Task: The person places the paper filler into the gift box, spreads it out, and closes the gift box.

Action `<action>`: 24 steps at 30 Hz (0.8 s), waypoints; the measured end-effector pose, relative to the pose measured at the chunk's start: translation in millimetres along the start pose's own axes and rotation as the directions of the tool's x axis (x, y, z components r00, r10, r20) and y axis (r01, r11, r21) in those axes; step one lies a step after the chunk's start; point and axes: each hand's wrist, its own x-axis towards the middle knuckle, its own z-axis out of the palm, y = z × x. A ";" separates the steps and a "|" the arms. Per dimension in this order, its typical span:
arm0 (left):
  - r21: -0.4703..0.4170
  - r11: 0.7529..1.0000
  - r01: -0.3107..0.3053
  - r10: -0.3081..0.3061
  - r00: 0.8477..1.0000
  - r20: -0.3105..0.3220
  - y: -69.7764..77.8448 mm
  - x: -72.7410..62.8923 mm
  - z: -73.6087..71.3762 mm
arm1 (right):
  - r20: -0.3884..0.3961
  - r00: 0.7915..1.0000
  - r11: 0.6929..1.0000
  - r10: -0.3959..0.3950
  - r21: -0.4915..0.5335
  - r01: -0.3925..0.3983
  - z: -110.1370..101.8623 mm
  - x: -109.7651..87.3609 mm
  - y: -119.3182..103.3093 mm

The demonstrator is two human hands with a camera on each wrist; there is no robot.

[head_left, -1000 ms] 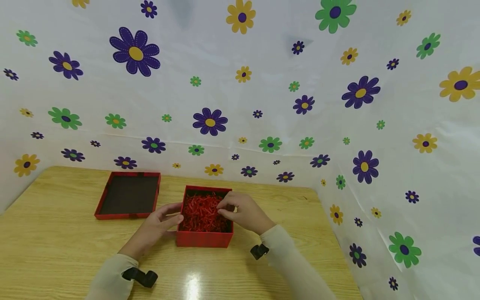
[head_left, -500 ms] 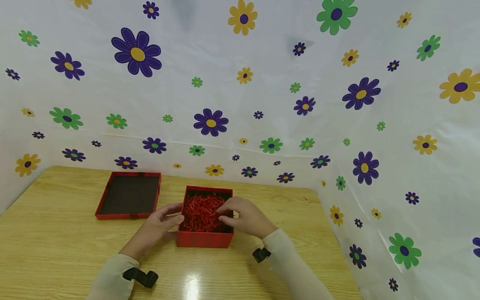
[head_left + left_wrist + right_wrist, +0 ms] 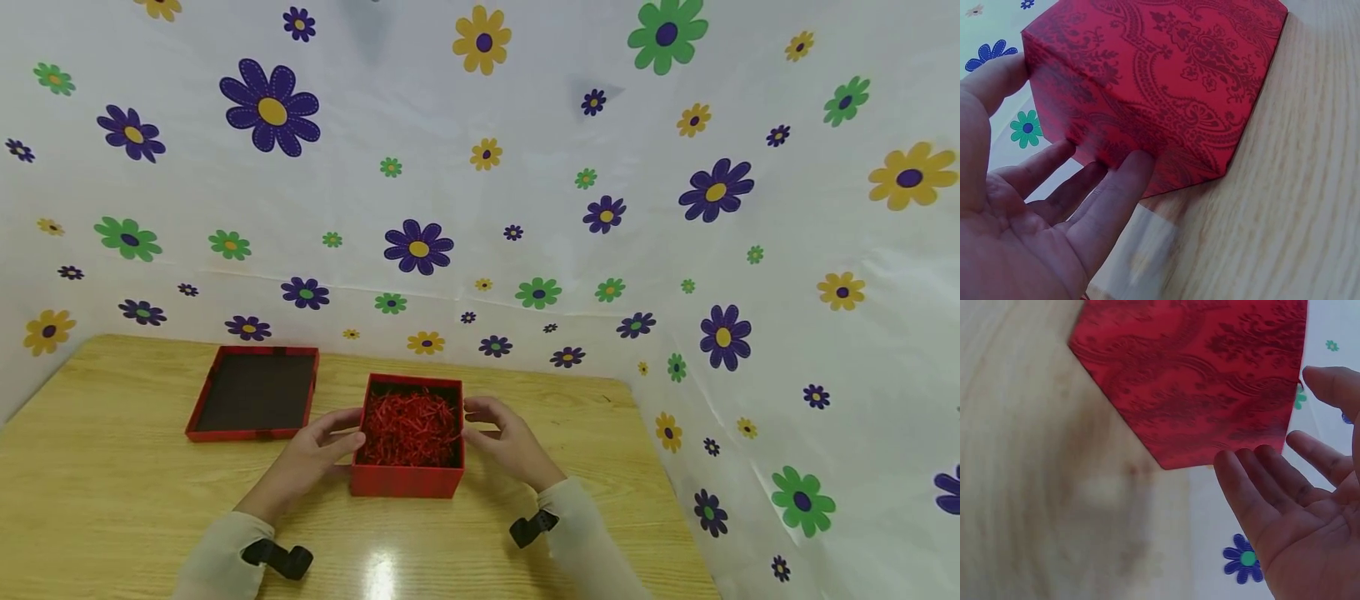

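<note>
A red patterned gift box (image 3: 407,482), open at the top, stands on the wooden table in the head view. Red shredded paper (image 3: 412,425) fills it. My left hand (image 3: 318,446) rests its fingertips against the box's left wall, thumb up by the rim. In the left wrist view, outstretched fingers (image 3: 1110,212) meet the patterned side (image 3: 1166,81). At the opposite side, my right hand (image 3: 510,442) has its fingers spread loosely, tips right at the right rim. The right wrist view shows that palm (image 3: 1316,544) facing the box wall with nothing held.
The box's lid (image 3: 258,392), dark inside with a red edge, lies upturned to the left on the wooden table (image 3: 112,467). A flower-print sheet (image 3: 442,192) hangs behind the table and along its right side.
My right hand has come up out of the shredded paper and moved right, to the outside of the box's right wall. My left hand and the box have stayed put.
</note>
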 end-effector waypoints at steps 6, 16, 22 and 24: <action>0.050 0.998 -0.026 0.027 0.999 -0.019 -2.4 -0.3 0.1 | -0.019 1.000 0.995 -0.001 0.102 0.003 8.1 -3.1 4.8; 0.267 0.950 -0.163 0.189 0.979 -0.075 16.6 -10.2 -18.6 | -0.038 0.999 0.953 0.007 0.304 0.005 17.5 -7.1 12.6; 0.567 0.822 -0.055 0.235 0.940 -0.249 47.2 -24.5 -61.6 | -0.047 0.999 0.961 -0.003 0.275 0.016 18.3 -7.7 14.6; 0.608 0.794 -0.004 0.241 0.920 -0.309 54.0 -28.7 -78.8 | -0.055 0.998 0.965 -0.006 0.262 0.020 18.3 -7.8 15.7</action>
